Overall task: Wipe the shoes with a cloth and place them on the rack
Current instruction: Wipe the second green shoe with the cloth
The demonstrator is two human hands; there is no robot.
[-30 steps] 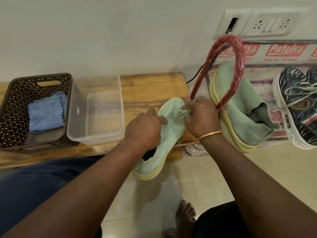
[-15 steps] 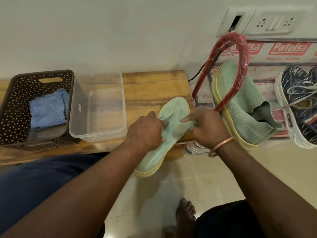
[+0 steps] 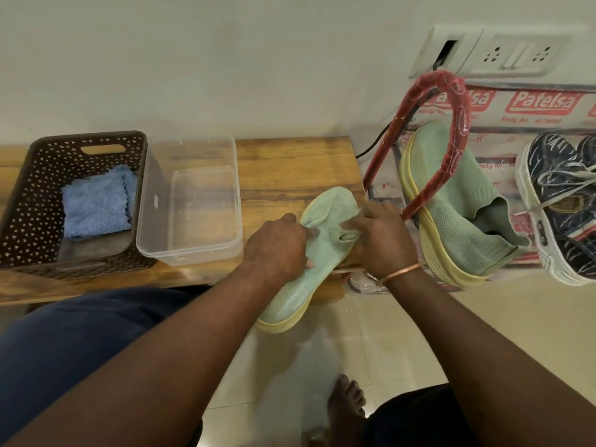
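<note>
Wooden desk: pale-green knit shoe, pinched by left hand and right hand fingers, is being rolled opening-down, probably for further wiping.

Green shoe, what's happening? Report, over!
Both left hand and right hand gripping green shoe at bench edge. Folded blue cloth in basket. Beside right hand: red rack frame.

Both hands curl inward: left hand, right hand.

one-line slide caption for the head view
Left hand and right hand grip a green shoe over the wooden bench.
</note>
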